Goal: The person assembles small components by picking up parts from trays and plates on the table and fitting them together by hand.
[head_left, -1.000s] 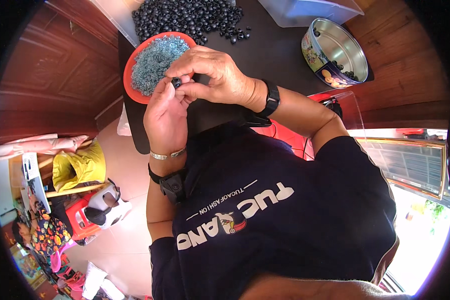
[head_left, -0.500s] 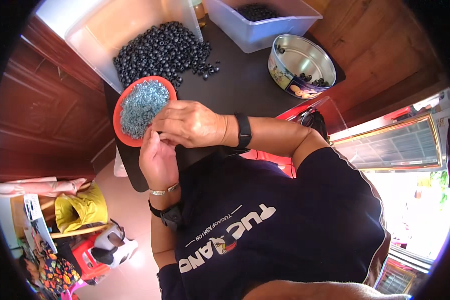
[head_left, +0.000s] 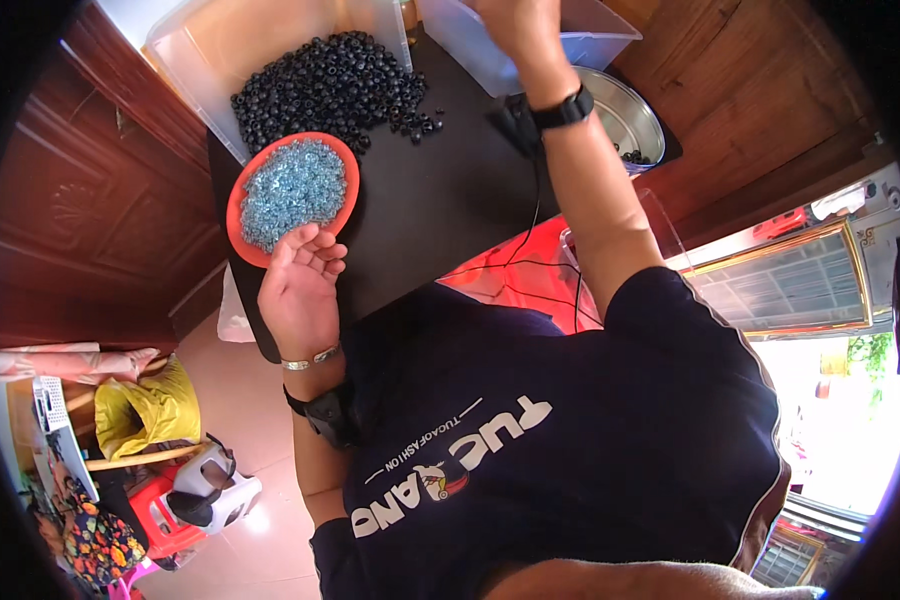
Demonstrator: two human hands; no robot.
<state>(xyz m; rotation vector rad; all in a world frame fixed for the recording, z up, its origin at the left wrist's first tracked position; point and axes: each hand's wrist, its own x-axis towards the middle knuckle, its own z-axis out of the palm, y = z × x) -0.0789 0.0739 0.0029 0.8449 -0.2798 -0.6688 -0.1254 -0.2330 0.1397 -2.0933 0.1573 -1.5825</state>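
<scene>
My left hand (head_left: 303, 290) is palm up at the near rim of an orange-red bowl (head_left: 236, 225). Its fingers are loosely curled and slightly apart, and nothing shows in them. Small clear blue beads (head_left: 295, 190) fill the bowl. At the top edge my right hand (head_left: 525, 28) reaches over a translucent plastic bin (head_left: 595, 50); its fingers are cut off by the picture's edge. Behind the bowl, a heap of shiny black beads (head_left: 320, 90) spills out of a tipped clear plastic bin (head_left: 195, 95) onto the dark tabletop (head_left: 420, 200).
A round metal tin (head_left: 650, 115) with a few dark beads stands at the right, partly behind my right forearm. Black cables (head_left: 535, 235) hang by a red surface (head_left: 490, 275). Wooden panels (head_left: 780, 90) flank the table. A yellow bag (head_left: 150, 410) and stools stand at lower left.
My right hand has left my left hand and the bowl, swinging up and right to the far bin. My left hand's fingers have loosened, and it stays by the bowl.
</scene>
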